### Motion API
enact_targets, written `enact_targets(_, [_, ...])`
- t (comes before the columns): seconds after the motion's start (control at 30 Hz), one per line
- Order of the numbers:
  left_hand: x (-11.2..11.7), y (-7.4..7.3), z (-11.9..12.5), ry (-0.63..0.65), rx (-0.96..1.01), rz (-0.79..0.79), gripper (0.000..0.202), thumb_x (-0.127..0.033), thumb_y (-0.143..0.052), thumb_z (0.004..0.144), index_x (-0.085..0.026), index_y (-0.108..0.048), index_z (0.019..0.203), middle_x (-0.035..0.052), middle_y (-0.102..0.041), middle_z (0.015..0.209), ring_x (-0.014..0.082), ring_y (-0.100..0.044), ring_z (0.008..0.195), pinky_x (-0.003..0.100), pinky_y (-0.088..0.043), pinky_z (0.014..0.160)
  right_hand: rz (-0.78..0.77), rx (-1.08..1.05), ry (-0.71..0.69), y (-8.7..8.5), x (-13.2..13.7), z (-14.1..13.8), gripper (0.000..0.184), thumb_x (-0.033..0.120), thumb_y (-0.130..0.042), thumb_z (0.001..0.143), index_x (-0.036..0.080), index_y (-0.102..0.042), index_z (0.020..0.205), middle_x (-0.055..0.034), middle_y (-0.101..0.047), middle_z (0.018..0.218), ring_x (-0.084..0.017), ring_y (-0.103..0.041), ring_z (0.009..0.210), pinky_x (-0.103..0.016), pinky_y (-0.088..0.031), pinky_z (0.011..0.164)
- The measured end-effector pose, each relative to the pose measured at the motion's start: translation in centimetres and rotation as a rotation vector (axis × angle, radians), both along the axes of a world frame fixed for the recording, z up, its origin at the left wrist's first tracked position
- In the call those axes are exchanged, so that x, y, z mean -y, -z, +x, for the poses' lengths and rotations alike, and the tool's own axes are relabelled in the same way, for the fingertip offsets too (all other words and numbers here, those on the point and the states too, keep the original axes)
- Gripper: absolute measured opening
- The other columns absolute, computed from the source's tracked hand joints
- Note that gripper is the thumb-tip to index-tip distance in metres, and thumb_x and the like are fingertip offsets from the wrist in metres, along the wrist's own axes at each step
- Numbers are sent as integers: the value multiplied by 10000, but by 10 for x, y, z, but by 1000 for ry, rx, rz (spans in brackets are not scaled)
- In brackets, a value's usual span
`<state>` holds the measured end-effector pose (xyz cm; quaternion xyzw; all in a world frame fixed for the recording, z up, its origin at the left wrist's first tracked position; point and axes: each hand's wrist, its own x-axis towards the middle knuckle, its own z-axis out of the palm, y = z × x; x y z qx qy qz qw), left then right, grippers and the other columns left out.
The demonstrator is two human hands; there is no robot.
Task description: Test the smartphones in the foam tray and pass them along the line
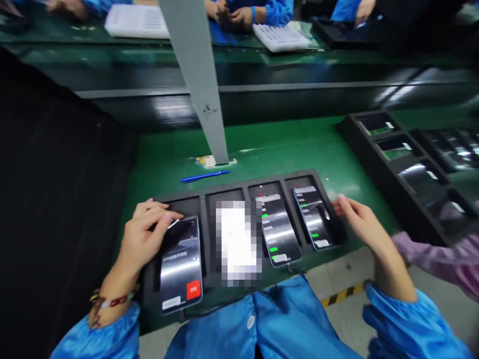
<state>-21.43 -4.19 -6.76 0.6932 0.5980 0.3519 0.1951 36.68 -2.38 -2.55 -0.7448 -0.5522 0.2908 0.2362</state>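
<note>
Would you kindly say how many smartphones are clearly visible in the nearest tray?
3: the leftmost smartphone by the left hand, the third-slot smartphone, and the rightmost smartphone. Pixelation over the second slot may hide another.

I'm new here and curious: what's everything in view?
Table: one, green, beneath
Near tray: one, black, on table
Phones: three, dark, in near tray
Blurred item: one, white, near tray
Pen: one, blue, beyond near tray
Post: one, grey, beyond pen
Side tray: one, black, right
Devices: four, dark, side tray
Dark surface: one, black, left
Floor: one, grey, lower right
Far bench: one, green, top
Pale trays: two, white, far bench
Others' hands: several, bare, far bench
Sleeve: one, purple, right edge
Own sleeves: two, blue, bottom
Left hand: one, bare, fingers at leftmost phone
Right hand: one, bare, right of near tray
</note>
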Motion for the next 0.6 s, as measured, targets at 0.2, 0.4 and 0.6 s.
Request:
enact_targets(0.2, [11,-5,2,8,28,-61,484,-565,-512,1120,-293,-871,944,59,-828,938,304,-657,1169,592,-387,1262,389,308,-587,-45,-71,-96,341,542,-587,1115,243,-749,1132,-111,-796,1079,-314,-765,1012,-456,-597,866])
enact_targets(0.4, [10,-10,13,-103,47,-88,583,-586,-425,1147,-273,-879,957,65,-834,972,276,-672,1168,578,-374,1306,547,634,-1362,-31,-146,-305,274,91,-458,1116,77,-704,1237,-161,-773,1227,-241,-751,1078,-337,-573,888])
enact_targets(0.6, [11,-11,15,-175,-32,-82,608,-587,-399,1152,-266,-878,957,65,-837,1004,273,-705,1160,546,-412,1256,558,676,-1394,-37,-147,-349,371,58,-313,1138,69,-659,1271,-96,-755,1267,-192,-746,1148,-301,-561,952])
